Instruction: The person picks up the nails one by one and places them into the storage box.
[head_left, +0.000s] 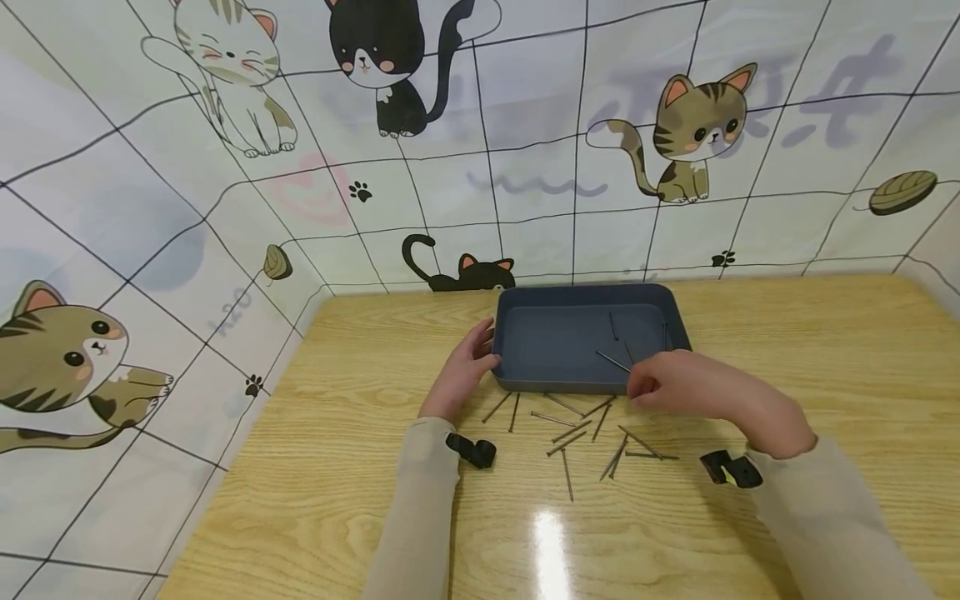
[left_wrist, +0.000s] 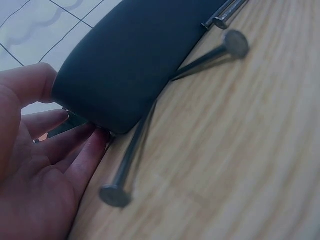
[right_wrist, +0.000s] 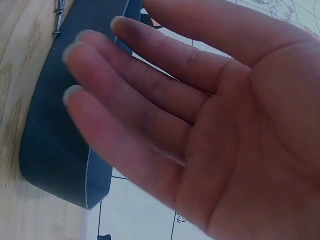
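Observation:
A dark blue-grey rectangular tray (head_left: 570, 387) lies on the wooden table. At its left end my left hand (head_left: 461, 371) holds the corner; in the left wrist view the thumb (left_wrist: 37, 82) is at the rim and fingertips reach the bottom edge. My right hand (head_left: 678, 382) is over the tray's front right part, pinching a nail (head_left: 613, 361) that sticks out leftward from its fingertips. In the right wrist view the pinch is hidden, and the other fingers (right_wrist: 115, 95) extend beside the tray wall. A few nails (head_left: 613, 327) lie inside the tray.
Several loose steel nails (head_left: 567, 475) are scattered on the table (head_left: 337, 467) in front of the tray, some crossing each other. One nail (left_wrist: 132, 155) points at the tray's wall near my left hand. A cat-patterned sheet (head_left: 532, 200) stands close behind the tray.

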